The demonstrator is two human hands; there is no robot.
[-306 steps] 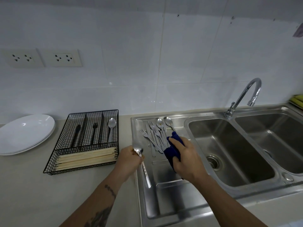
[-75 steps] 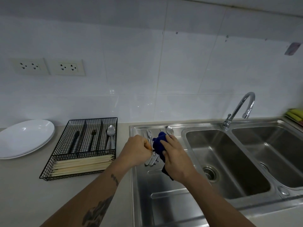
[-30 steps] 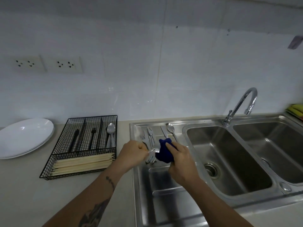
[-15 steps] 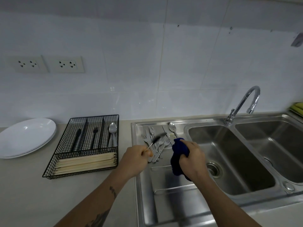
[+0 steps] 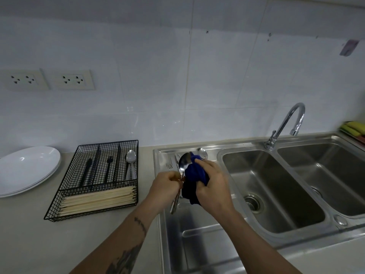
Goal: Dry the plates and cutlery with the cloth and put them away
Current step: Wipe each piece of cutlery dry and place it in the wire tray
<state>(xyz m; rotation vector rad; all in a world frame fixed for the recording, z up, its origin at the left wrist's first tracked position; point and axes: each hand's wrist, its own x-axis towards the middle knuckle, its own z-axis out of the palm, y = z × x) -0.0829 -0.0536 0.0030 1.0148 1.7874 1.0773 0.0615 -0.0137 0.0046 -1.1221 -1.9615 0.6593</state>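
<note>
wall: white tiles point(image 5: 217, 86) | two sockets point(image 5: 73, 80) | beige countertop point(image 5: 29, 234) | light: dim

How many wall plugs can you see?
2. One wall socket plate is at the far left of the tiled wall; the second wall socket plate is just right of it, above the black wire tray.

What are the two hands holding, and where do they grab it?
The left hand grips a spoon by its handle. The right hand holds a bunched blue cloth against the spoon's bowl.
</note>
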